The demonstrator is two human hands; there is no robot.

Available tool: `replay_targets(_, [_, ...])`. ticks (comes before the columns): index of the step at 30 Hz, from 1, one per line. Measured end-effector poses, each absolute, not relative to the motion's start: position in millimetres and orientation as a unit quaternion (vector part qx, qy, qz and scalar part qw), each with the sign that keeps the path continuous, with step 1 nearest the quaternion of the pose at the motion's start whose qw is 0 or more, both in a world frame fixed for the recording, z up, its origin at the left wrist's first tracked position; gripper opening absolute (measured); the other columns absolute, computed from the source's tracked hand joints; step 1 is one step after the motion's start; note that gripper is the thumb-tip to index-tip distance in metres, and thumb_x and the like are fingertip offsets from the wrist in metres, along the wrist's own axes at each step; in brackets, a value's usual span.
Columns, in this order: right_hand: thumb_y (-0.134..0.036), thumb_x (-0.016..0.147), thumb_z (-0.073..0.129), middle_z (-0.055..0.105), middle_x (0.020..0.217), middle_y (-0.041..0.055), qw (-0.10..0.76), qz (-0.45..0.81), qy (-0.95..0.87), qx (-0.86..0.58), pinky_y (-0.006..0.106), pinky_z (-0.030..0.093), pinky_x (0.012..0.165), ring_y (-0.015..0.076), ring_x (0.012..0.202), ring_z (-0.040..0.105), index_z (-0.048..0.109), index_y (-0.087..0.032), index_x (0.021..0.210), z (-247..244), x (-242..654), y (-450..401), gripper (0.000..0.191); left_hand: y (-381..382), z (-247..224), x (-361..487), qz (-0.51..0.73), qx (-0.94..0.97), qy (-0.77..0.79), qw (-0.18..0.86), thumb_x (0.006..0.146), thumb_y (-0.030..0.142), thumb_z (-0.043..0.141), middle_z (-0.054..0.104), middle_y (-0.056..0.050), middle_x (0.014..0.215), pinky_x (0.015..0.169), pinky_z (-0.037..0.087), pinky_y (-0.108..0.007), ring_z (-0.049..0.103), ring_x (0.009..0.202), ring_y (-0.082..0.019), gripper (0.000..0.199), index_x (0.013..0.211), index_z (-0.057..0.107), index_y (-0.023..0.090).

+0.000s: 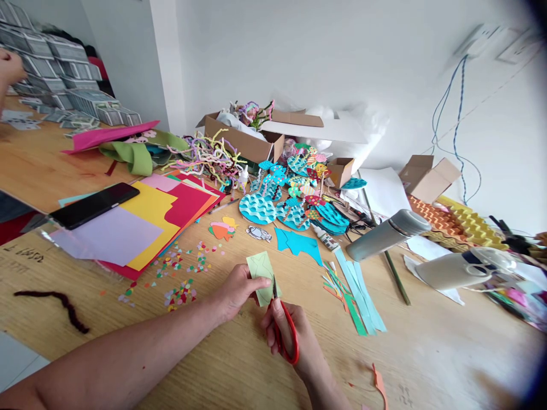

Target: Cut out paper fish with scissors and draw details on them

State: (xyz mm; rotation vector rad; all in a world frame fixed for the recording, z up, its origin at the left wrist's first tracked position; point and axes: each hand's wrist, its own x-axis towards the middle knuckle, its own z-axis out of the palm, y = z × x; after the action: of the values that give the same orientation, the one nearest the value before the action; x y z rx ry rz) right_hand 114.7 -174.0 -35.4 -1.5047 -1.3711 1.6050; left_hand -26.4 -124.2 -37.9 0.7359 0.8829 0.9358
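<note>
My left hand (236, 293) pinches a light green piece of paper (260, 266) with drawn outlines on it, thumb on top. In my right hand (301, 336) is a pair of scissors (294, 341) with red handles. Their blades lie at the right part of the green paper, near my left thumb. Beyond the paper are a blue paper offcut (299, 246), a small cut-out drawing (258, 233) and a few fish-shaped paper cut-outs (222, 229). Small coloured paper dots (182, 293) are scattered left of my hands.
Coloured paper sheets (106, 233) with a black phone (96, 205) lie at left. Paper strips (356, 290), a grey flask (387, 233) and a white bottle (461, 267) are at right. Blue wavy discs (257, 209) stand behind. Another person's hand (11, 67) shows at far left.
</note>
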Motion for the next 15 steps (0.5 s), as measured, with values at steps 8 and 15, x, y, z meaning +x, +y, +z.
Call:
replay_targets(8, [-0.077, 0.076, 0.044, 0.048, 0.039, -0.0033, 0.274, 0.603, -0.499, -0.560, 0.020, 0.027, 0.035, 0.0082, 0.032, 0.042, 0.060, -0.012, 0.067, -34.5, 114.3, -174.4, 0.067, -123.7, -38.6, -26.1, 0.433, 0.345, 0.404, 0.729, 0.057, 0.032, 0.071, 0.061, -0.002, 0.063, 0.059, 0.042, -0.026, 0.054, 0.059, -0.014, 0.022, 0.066, 0.062, 0.013])
replay_targets(15, [-0.080, 0.072, 0.046, 0.046, 0.038, -0.0039, 0.265, 0.600, -0.495, -0.570, 0.019, 0.026, 0.034, 0.0079, 0.031, 0.041, 0.059, -0.013, 0.065, -32.2, 112.9, -173.7, 0.068, -124.3, -37.7, -26.5, 0.429, 0.345, 0.404, 0.731, 0.058, 0.033, 0.071, 0.063, -0.004, 0.064, 0.061, 0.043, -0.027, 0.058, 0.061, -0.016, 0.023, 0.067, 0.064, 0.012])
